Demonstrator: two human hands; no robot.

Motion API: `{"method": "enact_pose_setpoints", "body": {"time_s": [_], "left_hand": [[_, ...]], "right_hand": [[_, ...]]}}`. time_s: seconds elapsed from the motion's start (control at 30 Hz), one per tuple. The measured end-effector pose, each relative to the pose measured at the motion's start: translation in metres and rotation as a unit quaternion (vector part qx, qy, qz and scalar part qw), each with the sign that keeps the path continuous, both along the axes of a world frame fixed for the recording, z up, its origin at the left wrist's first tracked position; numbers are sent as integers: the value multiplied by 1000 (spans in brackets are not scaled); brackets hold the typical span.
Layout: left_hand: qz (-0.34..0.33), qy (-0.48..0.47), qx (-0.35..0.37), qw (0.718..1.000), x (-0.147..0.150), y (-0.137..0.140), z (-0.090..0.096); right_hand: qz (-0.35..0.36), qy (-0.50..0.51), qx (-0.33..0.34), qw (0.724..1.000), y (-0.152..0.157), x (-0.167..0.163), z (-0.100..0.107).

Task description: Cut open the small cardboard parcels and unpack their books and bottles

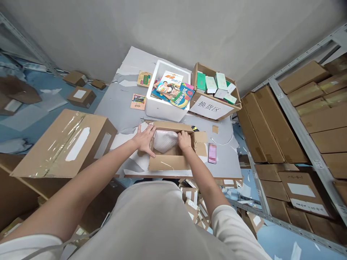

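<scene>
An open cardboard box (169, 163) lies on the table before me with its flaps folded out. Inside it is a pale package (165, 141) that looks wrapped in foam or bubble wrap. My left hand (145, 139) rests over the box's left end, fingers spread and thumb pointing toward the near flap. Reaching into the right part of the box, my right hand (184, 140) has its fingers curled at the package's right end. Its fingertips are partly hidden.
Behind the box stand a white foam box (165, 111) with magazines and a carton (214, 108) of green and white boxes. A phone (212, 153) lies to the right. A large taped carton (65, 144) is at left, and loaded shelves (292, 122) stand at right.
</scene>
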State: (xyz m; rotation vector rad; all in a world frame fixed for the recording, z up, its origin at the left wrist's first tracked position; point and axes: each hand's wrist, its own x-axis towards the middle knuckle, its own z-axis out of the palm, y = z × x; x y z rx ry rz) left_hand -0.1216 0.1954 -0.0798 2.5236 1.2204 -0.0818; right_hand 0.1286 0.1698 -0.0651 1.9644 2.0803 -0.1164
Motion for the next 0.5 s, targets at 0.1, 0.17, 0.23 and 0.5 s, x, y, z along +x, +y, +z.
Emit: {"method": "enact_pose_setpoints", "body": {"time_s": [0.1, 0.17, 0.23, 0.5], "left_hand": [[2, 4, -4, 1000, 0, 0, 1], [5, 10, -8, 1000, 1, 0, 3], [7, 17, -12, 1000, 3, 0, 6], [95, -182, -70, 976, -18, 25, 47]], "right_hand": [[15, 6, -41, 999, -2, 7, 15], [30, 13, -53, 998, -5, 11, 33], [50, 21, -48, 997, -7, 16, 56], [144, 83, 78, 983, -21, 47, 181]]}}
